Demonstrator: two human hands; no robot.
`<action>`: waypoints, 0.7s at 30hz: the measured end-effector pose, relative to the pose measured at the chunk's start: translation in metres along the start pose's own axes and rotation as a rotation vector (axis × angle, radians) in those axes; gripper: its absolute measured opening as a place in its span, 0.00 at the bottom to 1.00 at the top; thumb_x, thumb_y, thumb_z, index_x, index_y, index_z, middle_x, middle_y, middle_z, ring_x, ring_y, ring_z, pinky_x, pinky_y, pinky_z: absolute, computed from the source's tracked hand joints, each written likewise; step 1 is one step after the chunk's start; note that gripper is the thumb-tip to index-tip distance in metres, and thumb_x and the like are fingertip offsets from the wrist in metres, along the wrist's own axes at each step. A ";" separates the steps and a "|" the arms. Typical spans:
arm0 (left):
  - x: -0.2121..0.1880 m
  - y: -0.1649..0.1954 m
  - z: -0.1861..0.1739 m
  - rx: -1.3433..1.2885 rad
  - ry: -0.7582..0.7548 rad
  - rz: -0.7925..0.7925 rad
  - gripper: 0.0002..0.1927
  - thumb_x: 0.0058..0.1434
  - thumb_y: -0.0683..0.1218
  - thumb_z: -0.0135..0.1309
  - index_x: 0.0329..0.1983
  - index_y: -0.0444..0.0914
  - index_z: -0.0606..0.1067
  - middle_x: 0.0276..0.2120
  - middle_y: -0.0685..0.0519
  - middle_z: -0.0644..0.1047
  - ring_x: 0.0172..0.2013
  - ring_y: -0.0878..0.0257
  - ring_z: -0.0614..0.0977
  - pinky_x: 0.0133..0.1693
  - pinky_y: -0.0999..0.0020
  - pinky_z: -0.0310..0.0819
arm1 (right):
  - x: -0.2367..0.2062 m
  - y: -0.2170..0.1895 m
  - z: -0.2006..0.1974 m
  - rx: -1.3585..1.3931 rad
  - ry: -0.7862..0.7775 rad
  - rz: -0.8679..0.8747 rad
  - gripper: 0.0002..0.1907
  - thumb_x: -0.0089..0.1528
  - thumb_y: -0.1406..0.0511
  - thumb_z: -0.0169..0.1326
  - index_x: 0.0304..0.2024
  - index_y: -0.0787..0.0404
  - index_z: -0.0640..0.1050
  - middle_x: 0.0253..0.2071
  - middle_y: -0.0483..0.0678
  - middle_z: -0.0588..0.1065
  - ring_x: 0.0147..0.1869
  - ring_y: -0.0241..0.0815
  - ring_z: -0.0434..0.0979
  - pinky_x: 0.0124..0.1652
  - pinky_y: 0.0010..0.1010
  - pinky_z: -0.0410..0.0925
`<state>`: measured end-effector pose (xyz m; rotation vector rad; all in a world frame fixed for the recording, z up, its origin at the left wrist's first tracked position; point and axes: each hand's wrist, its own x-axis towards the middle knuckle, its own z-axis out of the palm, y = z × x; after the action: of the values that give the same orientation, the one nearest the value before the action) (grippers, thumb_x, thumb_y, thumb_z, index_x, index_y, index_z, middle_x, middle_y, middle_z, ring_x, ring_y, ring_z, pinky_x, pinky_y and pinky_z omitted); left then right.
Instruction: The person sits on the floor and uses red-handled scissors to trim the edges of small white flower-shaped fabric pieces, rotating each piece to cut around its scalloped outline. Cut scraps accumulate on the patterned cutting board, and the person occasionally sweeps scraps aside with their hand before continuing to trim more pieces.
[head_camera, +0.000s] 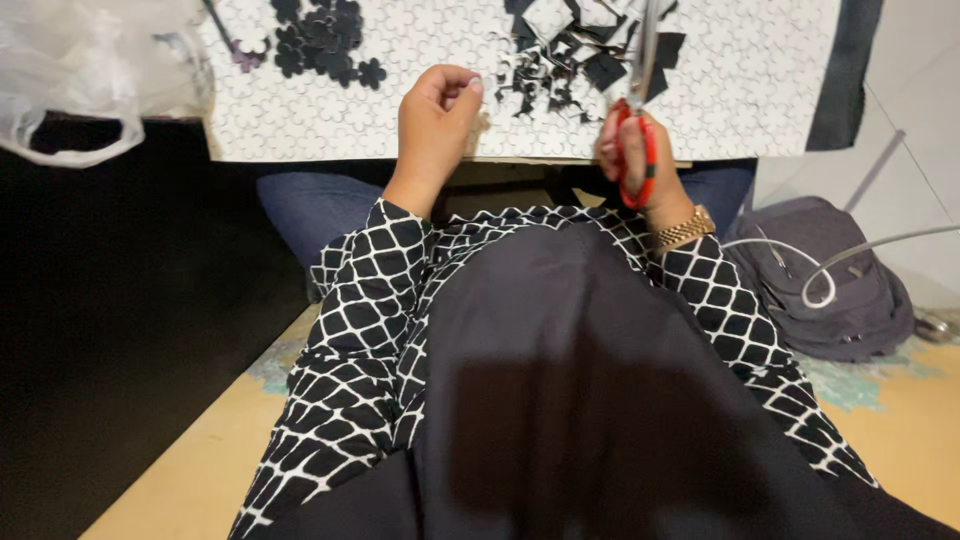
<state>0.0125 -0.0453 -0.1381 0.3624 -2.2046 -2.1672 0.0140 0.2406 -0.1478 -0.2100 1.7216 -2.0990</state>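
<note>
1. Red-handled scissors (640, 120) sit in the right hand (628, 150), upper middle of the frame, fingers clamped through the loops, blades pointing up over black paper scraps (560, 60).
2. The left hand (435, 115) is curled, fingers pinched together at the desk (760, 90) edge; what they hold, I cannot tell.
3. Black flower cut-outs (325, 40) lie upper left.

One camera only, worn on the head, looks steeply down and forward over the person's lap, close to the near edge of the bench (300, 140).
</note>
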 end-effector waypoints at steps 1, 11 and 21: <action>0.001 -0.002 -0.007 -0.010 0.048 -0.031 0.05 0.66 0.41 0.57 0.43 0.35 0.77 0.34 0.56 0.79 0.33 0.70 0.80 0.38 0.75 0.77 | 0.002 0.002 -0.003 0.067 -0.001 0.014 0.29 0.72 0.41 0.44 0.39 0.59 0.66 0.27 0.43 0.62 0.24 0.33 0.60 0.28 0.25 0.59; 0.033 0.014 -0.066 0.992 0.506 0.533 0.04 0.60 0.45 0.65 0.38 0.43 0.83 0.43 0.55 0.78 0.51 0.54 0.74 0.53 0.54 0.65 | 0.011 -0.014 0.004 0.233 0.053 0.076 0.30 0.71 0.38 0.43 0.41 0.58 0.67 0.28 0.44 0.63 0.25 0.34 0.59 0.30 0.27 0.59; 0.021 0.009 -0.061 1.068 0.430 0.381 0.23 0.64 0.52 0.61 0.58 0.37 0.72 0.70 0.39 0.59 0.73 0.40 0.48 0.69 0.35 0.46 | 0.017 -0.019 0.003 0.289 0.038 0.111 0.29 0.71 0.39 0.43 0.41 0.57 0.67 0.28 0.43 0.63 0.24 0.34 0.60 0.30 0.28 0.60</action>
<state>0.0018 -0.1088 -0.1305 0.3227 -2.6239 -0.5273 -0.0045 0.2340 -0.1317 0.0109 1.3933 -2.2474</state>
